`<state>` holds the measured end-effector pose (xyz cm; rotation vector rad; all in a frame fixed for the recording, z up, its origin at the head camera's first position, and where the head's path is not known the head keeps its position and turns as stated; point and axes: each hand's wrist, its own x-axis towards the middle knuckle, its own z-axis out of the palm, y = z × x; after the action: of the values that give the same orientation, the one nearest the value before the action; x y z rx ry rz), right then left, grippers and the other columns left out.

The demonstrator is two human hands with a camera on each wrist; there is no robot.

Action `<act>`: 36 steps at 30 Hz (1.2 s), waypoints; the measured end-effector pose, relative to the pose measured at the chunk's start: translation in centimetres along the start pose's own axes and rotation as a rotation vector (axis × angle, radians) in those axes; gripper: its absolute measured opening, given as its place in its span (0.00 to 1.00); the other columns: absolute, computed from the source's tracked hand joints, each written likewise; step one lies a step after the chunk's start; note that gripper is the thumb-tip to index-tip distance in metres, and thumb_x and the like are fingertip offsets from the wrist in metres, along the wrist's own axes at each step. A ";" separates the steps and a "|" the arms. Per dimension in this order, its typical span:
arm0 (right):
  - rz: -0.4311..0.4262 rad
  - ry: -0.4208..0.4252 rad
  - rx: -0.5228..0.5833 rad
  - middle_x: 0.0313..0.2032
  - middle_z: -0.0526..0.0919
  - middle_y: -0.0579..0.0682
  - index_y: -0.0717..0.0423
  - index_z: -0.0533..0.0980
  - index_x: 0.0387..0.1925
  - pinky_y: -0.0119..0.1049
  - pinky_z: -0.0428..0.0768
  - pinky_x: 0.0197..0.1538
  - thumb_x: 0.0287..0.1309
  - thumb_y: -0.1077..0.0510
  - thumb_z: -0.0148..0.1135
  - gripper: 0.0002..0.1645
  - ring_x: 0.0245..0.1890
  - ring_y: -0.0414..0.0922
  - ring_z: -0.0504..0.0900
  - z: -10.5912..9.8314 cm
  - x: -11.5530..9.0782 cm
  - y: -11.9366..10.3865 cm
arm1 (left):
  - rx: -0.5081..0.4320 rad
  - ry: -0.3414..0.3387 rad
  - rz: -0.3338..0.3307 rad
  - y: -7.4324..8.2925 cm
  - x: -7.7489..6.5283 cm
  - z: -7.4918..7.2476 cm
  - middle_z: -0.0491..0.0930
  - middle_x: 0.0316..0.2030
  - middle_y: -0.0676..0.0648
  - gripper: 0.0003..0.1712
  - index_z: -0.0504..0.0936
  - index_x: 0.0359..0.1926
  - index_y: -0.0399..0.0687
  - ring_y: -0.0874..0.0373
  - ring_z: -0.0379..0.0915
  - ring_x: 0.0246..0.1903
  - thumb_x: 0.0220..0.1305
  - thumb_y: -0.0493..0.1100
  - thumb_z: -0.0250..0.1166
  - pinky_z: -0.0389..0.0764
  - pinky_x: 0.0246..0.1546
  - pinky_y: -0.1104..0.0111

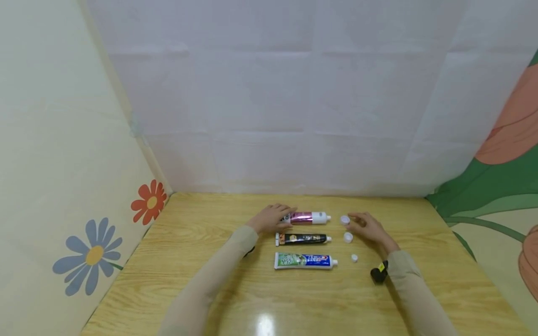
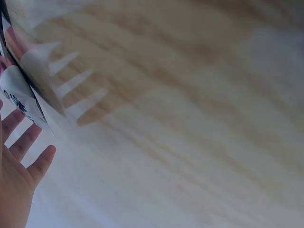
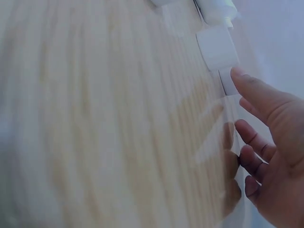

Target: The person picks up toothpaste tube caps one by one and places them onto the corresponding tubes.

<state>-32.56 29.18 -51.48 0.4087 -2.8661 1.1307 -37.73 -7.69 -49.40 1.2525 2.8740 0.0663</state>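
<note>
Well off the surface's (image 1: 201, 228) left edge, a pink tube (image 1: 303, 218) is touched by the released left grip (image 1: 272, 218); whether the right grip (image 1: 371, 227) pinches the farthest cap (image 1: 345, 220) cannot be told.

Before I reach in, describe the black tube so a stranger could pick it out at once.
On the wooden table, find the pink tube at the back and the green-and-blue tube nearest the wearer. The black tube lies between them, its white nozzle pointing right. Its mostly black body sets it apart from both colourful neighbours.
</note>
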 end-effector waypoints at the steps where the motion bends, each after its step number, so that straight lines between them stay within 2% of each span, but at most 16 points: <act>1: 0.014 -0.007 0.013 0.48 0.73 0.61 0.56 0.70 0.59 0.59 0.69 0.52 0.56 0.45 0.62 0.33 0.50 0.60 0.72 0.0 0.0 0.0 | 0.000 0.003 0.005 0.0 0.0 0.0 0.61 0.66 0.50 0.40 0.50 0.72 0.58 0.50 0.56 0.65 0.64 0.68 0.45 0.58 0.65 0.53; 6: 0.087 -0.017 0.054 0.49 0.72 0.58 0.51 0.71 0.59 0.57 0.70 0.52 0.53 0.40 0.62 0.34 0.50 0.57 0.71 0.0 0.1 -0.2 | 0.046 0.005 0.023 -0.1 0.2 0.3 0.63 0.65 0.51 0.40 0.49 0.72 0.60 0.52 0.58 0.64 0.64 0.69 0.43 0.60 0.64 0.54; 11: 0.105 -0.014 0.076 0.48 0.72 0.57 0.52 0.72 0.58 0.54 0.69 0.52 0.52 0.39 0.63 0.35 0.49 0.55 0.70 0.0 0.3 -0.1 | 0.077 -0.004 0.032 -0.1 0.5 0.6 0.63 0.65 0.51 0.42 0.48 0.72 0.60 0.53 0.59 0.64 0.62 0.72 0.39 0.61 0.64 0.56; 15: 0.131 -0.025 0.106 0.48 0.72 0.56 0.50 0.72 0.57 0.52 0.68 0.50 0.51 0.39 0.64 0.35 0.49 0.54 0.69 0.2 0.3 0.0 | 0.093 -0.005 0.030 0.1 0.7 0.6 0.65 0.64 0.51 0.43 0.50 0.72 0.60 0.53 0.60 0.62 0.61 0.73 0.40 0.62 0.63 0.57; 18: 0.177 -0.035 0.168 0.48 0.70 0.54 0.47 0.73 0.57 0.48 0.70 0.49 0.49 0.39 0.66 0.35 0.49 0.53 0.68 0.4 0.2 0.0 | 0.096 -0.008 0.020 0.3 0.7 0.7 0.65 0.63 0.51 0.43 0.50 0.72 0.60 0.54 0.61 0.61 0.61 0.72 0.41 0.63 0.63 0.57; 22: 0.179 -0.030 0.171 0.45 0.71 0.52 0.46 0.74 0.55 0.45 0.69 0.47 0.47 0.38 0.66 0.34 0.47 0.51 0.69 0.6 0.3 0.1 | 0.099 -0.012 0.013 0.4 0.9 0.9 0.65 0.63 0.51 0.42 0.50 0.72 0.61 0.54 0.61 0.61 0.61 0.71 0.43 0.63 0.63 0.57; 28: 0.139 -0.013 0.122 0.45 0.73 0.53 0.49 0.76 0.52 0.49 0.58 0.49 0.48 0.38 0.65 0.32 0.46 0.51 0.69 0.7 0.4 0.3 | 0.091 -0.010 0.010 0.5 1.1 1.0 0.66 0.62 0.51 0.40 0.50 0.71 0.61 0.54 0.61 0.61 0.63 0.70 0.43 0.64 0.62 0.57; 36: 0.105 0.005 0.072 0.44 0.74 0.54 0.53 0.77 0.52 0.52 0.59 0.51 0.49 0.39 0.66 0.32 0.46 0.52 0.70 0.8 0.5 0.3 | 0.082 -0.006 0.023 0.4 1.1 1.1 0.67 0.59 0.51 0.40 0.51 0.71 0.60 0.56 0.62 0.57 0.63 0.69 0.43 0.66 0.60 0.60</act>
<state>-33.10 28.74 -52.21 0.2596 -2.8799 1.2528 -38.15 -6.60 -50.46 1.2964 2.8853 -0.0560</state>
